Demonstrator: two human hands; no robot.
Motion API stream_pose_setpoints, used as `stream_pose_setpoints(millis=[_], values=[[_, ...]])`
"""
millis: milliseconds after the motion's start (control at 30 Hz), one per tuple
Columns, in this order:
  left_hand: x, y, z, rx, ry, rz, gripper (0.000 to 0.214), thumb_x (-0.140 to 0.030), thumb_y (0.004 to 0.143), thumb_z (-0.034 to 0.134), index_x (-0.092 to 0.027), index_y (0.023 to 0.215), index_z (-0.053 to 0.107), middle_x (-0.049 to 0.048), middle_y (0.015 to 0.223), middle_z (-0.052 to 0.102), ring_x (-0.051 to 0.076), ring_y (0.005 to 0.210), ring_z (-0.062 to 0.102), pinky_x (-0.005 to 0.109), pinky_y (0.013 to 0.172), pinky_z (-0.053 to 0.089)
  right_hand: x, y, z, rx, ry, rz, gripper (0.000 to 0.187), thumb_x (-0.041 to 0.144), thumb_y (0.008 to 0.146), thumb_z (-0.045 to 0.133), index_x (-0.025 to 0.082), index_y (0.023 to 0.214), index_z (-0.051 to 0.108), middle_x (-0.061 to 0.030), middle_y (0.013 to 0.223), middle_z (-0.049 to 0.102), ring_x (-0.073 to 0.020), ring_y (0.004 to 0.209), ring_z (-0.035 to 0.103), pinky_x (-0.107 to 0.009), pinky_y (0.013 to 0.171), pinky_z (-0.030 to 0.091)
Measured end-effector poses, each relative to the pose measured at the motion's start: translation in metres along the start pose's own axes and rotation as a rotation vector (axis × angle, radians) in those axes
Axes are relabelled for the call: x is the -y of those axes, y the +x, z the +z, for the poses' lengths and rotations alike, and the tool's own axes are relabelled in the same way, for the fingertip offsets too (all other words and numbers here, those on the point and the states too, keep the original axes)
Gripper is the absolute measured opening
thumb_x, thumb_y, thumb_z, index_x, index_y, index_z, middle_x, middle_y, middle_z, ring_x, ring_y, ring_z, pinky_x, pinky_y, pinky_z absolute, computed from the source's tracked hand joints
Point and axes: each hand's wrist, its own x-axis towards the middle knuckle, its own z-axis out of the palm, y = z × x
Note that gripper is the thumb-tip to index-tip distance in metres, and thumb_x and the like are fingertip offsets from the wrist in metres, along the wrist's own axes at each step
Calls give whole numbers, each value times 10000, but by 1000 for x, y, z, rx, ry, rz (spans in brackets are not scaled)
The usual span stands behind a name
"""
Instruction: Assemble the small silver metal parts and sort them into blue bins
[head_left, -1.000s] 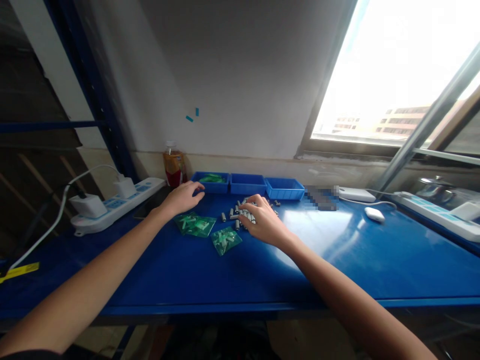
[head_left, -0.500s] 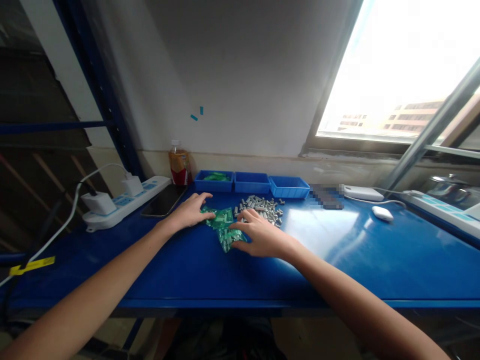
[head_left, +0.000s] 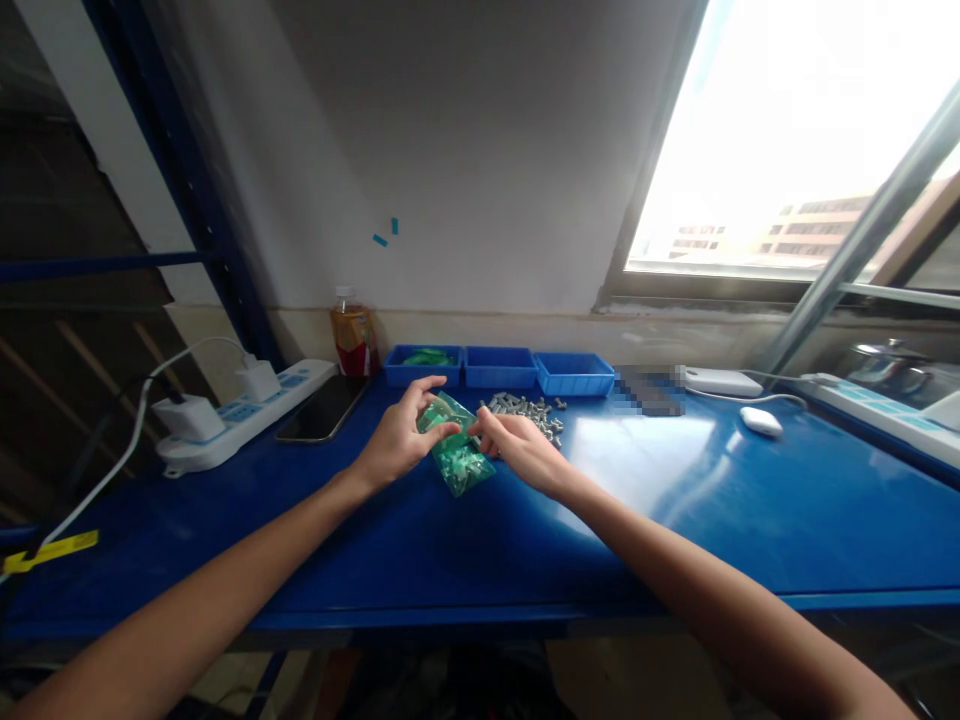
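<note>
A green see-through plastic bag (head_left: 450, 412) is held up between my hands, over the blue table. My left hand (head_left: 401, 435) grips its left side between thumb and fingers. The fingertips of my right hand (head_left: 517, 445) are pinched together at the bag's right edge, partly hiding it. Just below lies a second green bag (head_left: 461, 468) with small pale parts inside; it overlaps the first in view, and I cannot tell whether they touch. Behind my right hand is a pile of small grey metal fittings (head_left: 536, 410), partly covered by the fingers.
Three blue bins stand along the wall; the left bin (head_left: 390, 378) holds green bags, beside the middle bin (head_left: 500, 378) and right bin (head_left: 576, 385). A bottle (head_left: 354, 340), phone (head_left: 322, 408) and power strip (head_left: 247, 415) are left. A white case (head_left: 760, 421) lies right.
My left hand has moved right and closed on the upper green bag, lifting it. My right hand has gone from spread fingers over the lower bag to a pinch at the upper bag's edge.
</note>
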Motion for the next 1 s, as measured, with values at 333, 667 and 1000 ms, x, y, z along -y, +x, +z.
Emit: stream_pose_setpoints(millis=[333, 667, 1000], values=[[-15, -15, 5, -69, 83, 175, 267, -334, 803, 621, -218, 1035, 554, 43, 979, 690, 203, 943, 647, 326, 846, 499, 9, -3, 4, -30, 841, 286, 312, 425, 765, 660, 178, 822, 479, -6, 630, 615, -107, 556, 582, -221, 561, 463], [-20, -8, 2, 41, 274, 222, 212, -377, 804, 592, -255, 940, 700, 73, 1207, 571, 273, 1166, 467, 425, 1009, 359, -7, 7, -5, -503, 436, 10, 332, 288, 744, 612, 133, 1037, 626, -37, 780, 649, -163, 708, 597, -300, 657, 484], [-12, 0, 6, 160, -491, -357, 405, -529, 818, 507, -140, 851, 616, 40, 710, 614, 155, 644, 573, 259, 605, 442, 2, -9, 8, -454, -291, -566, 219, 142, 846, 463, 208, 897, 666, -85, 985, 562, -197, 931, 535, -351, 802, 484]])
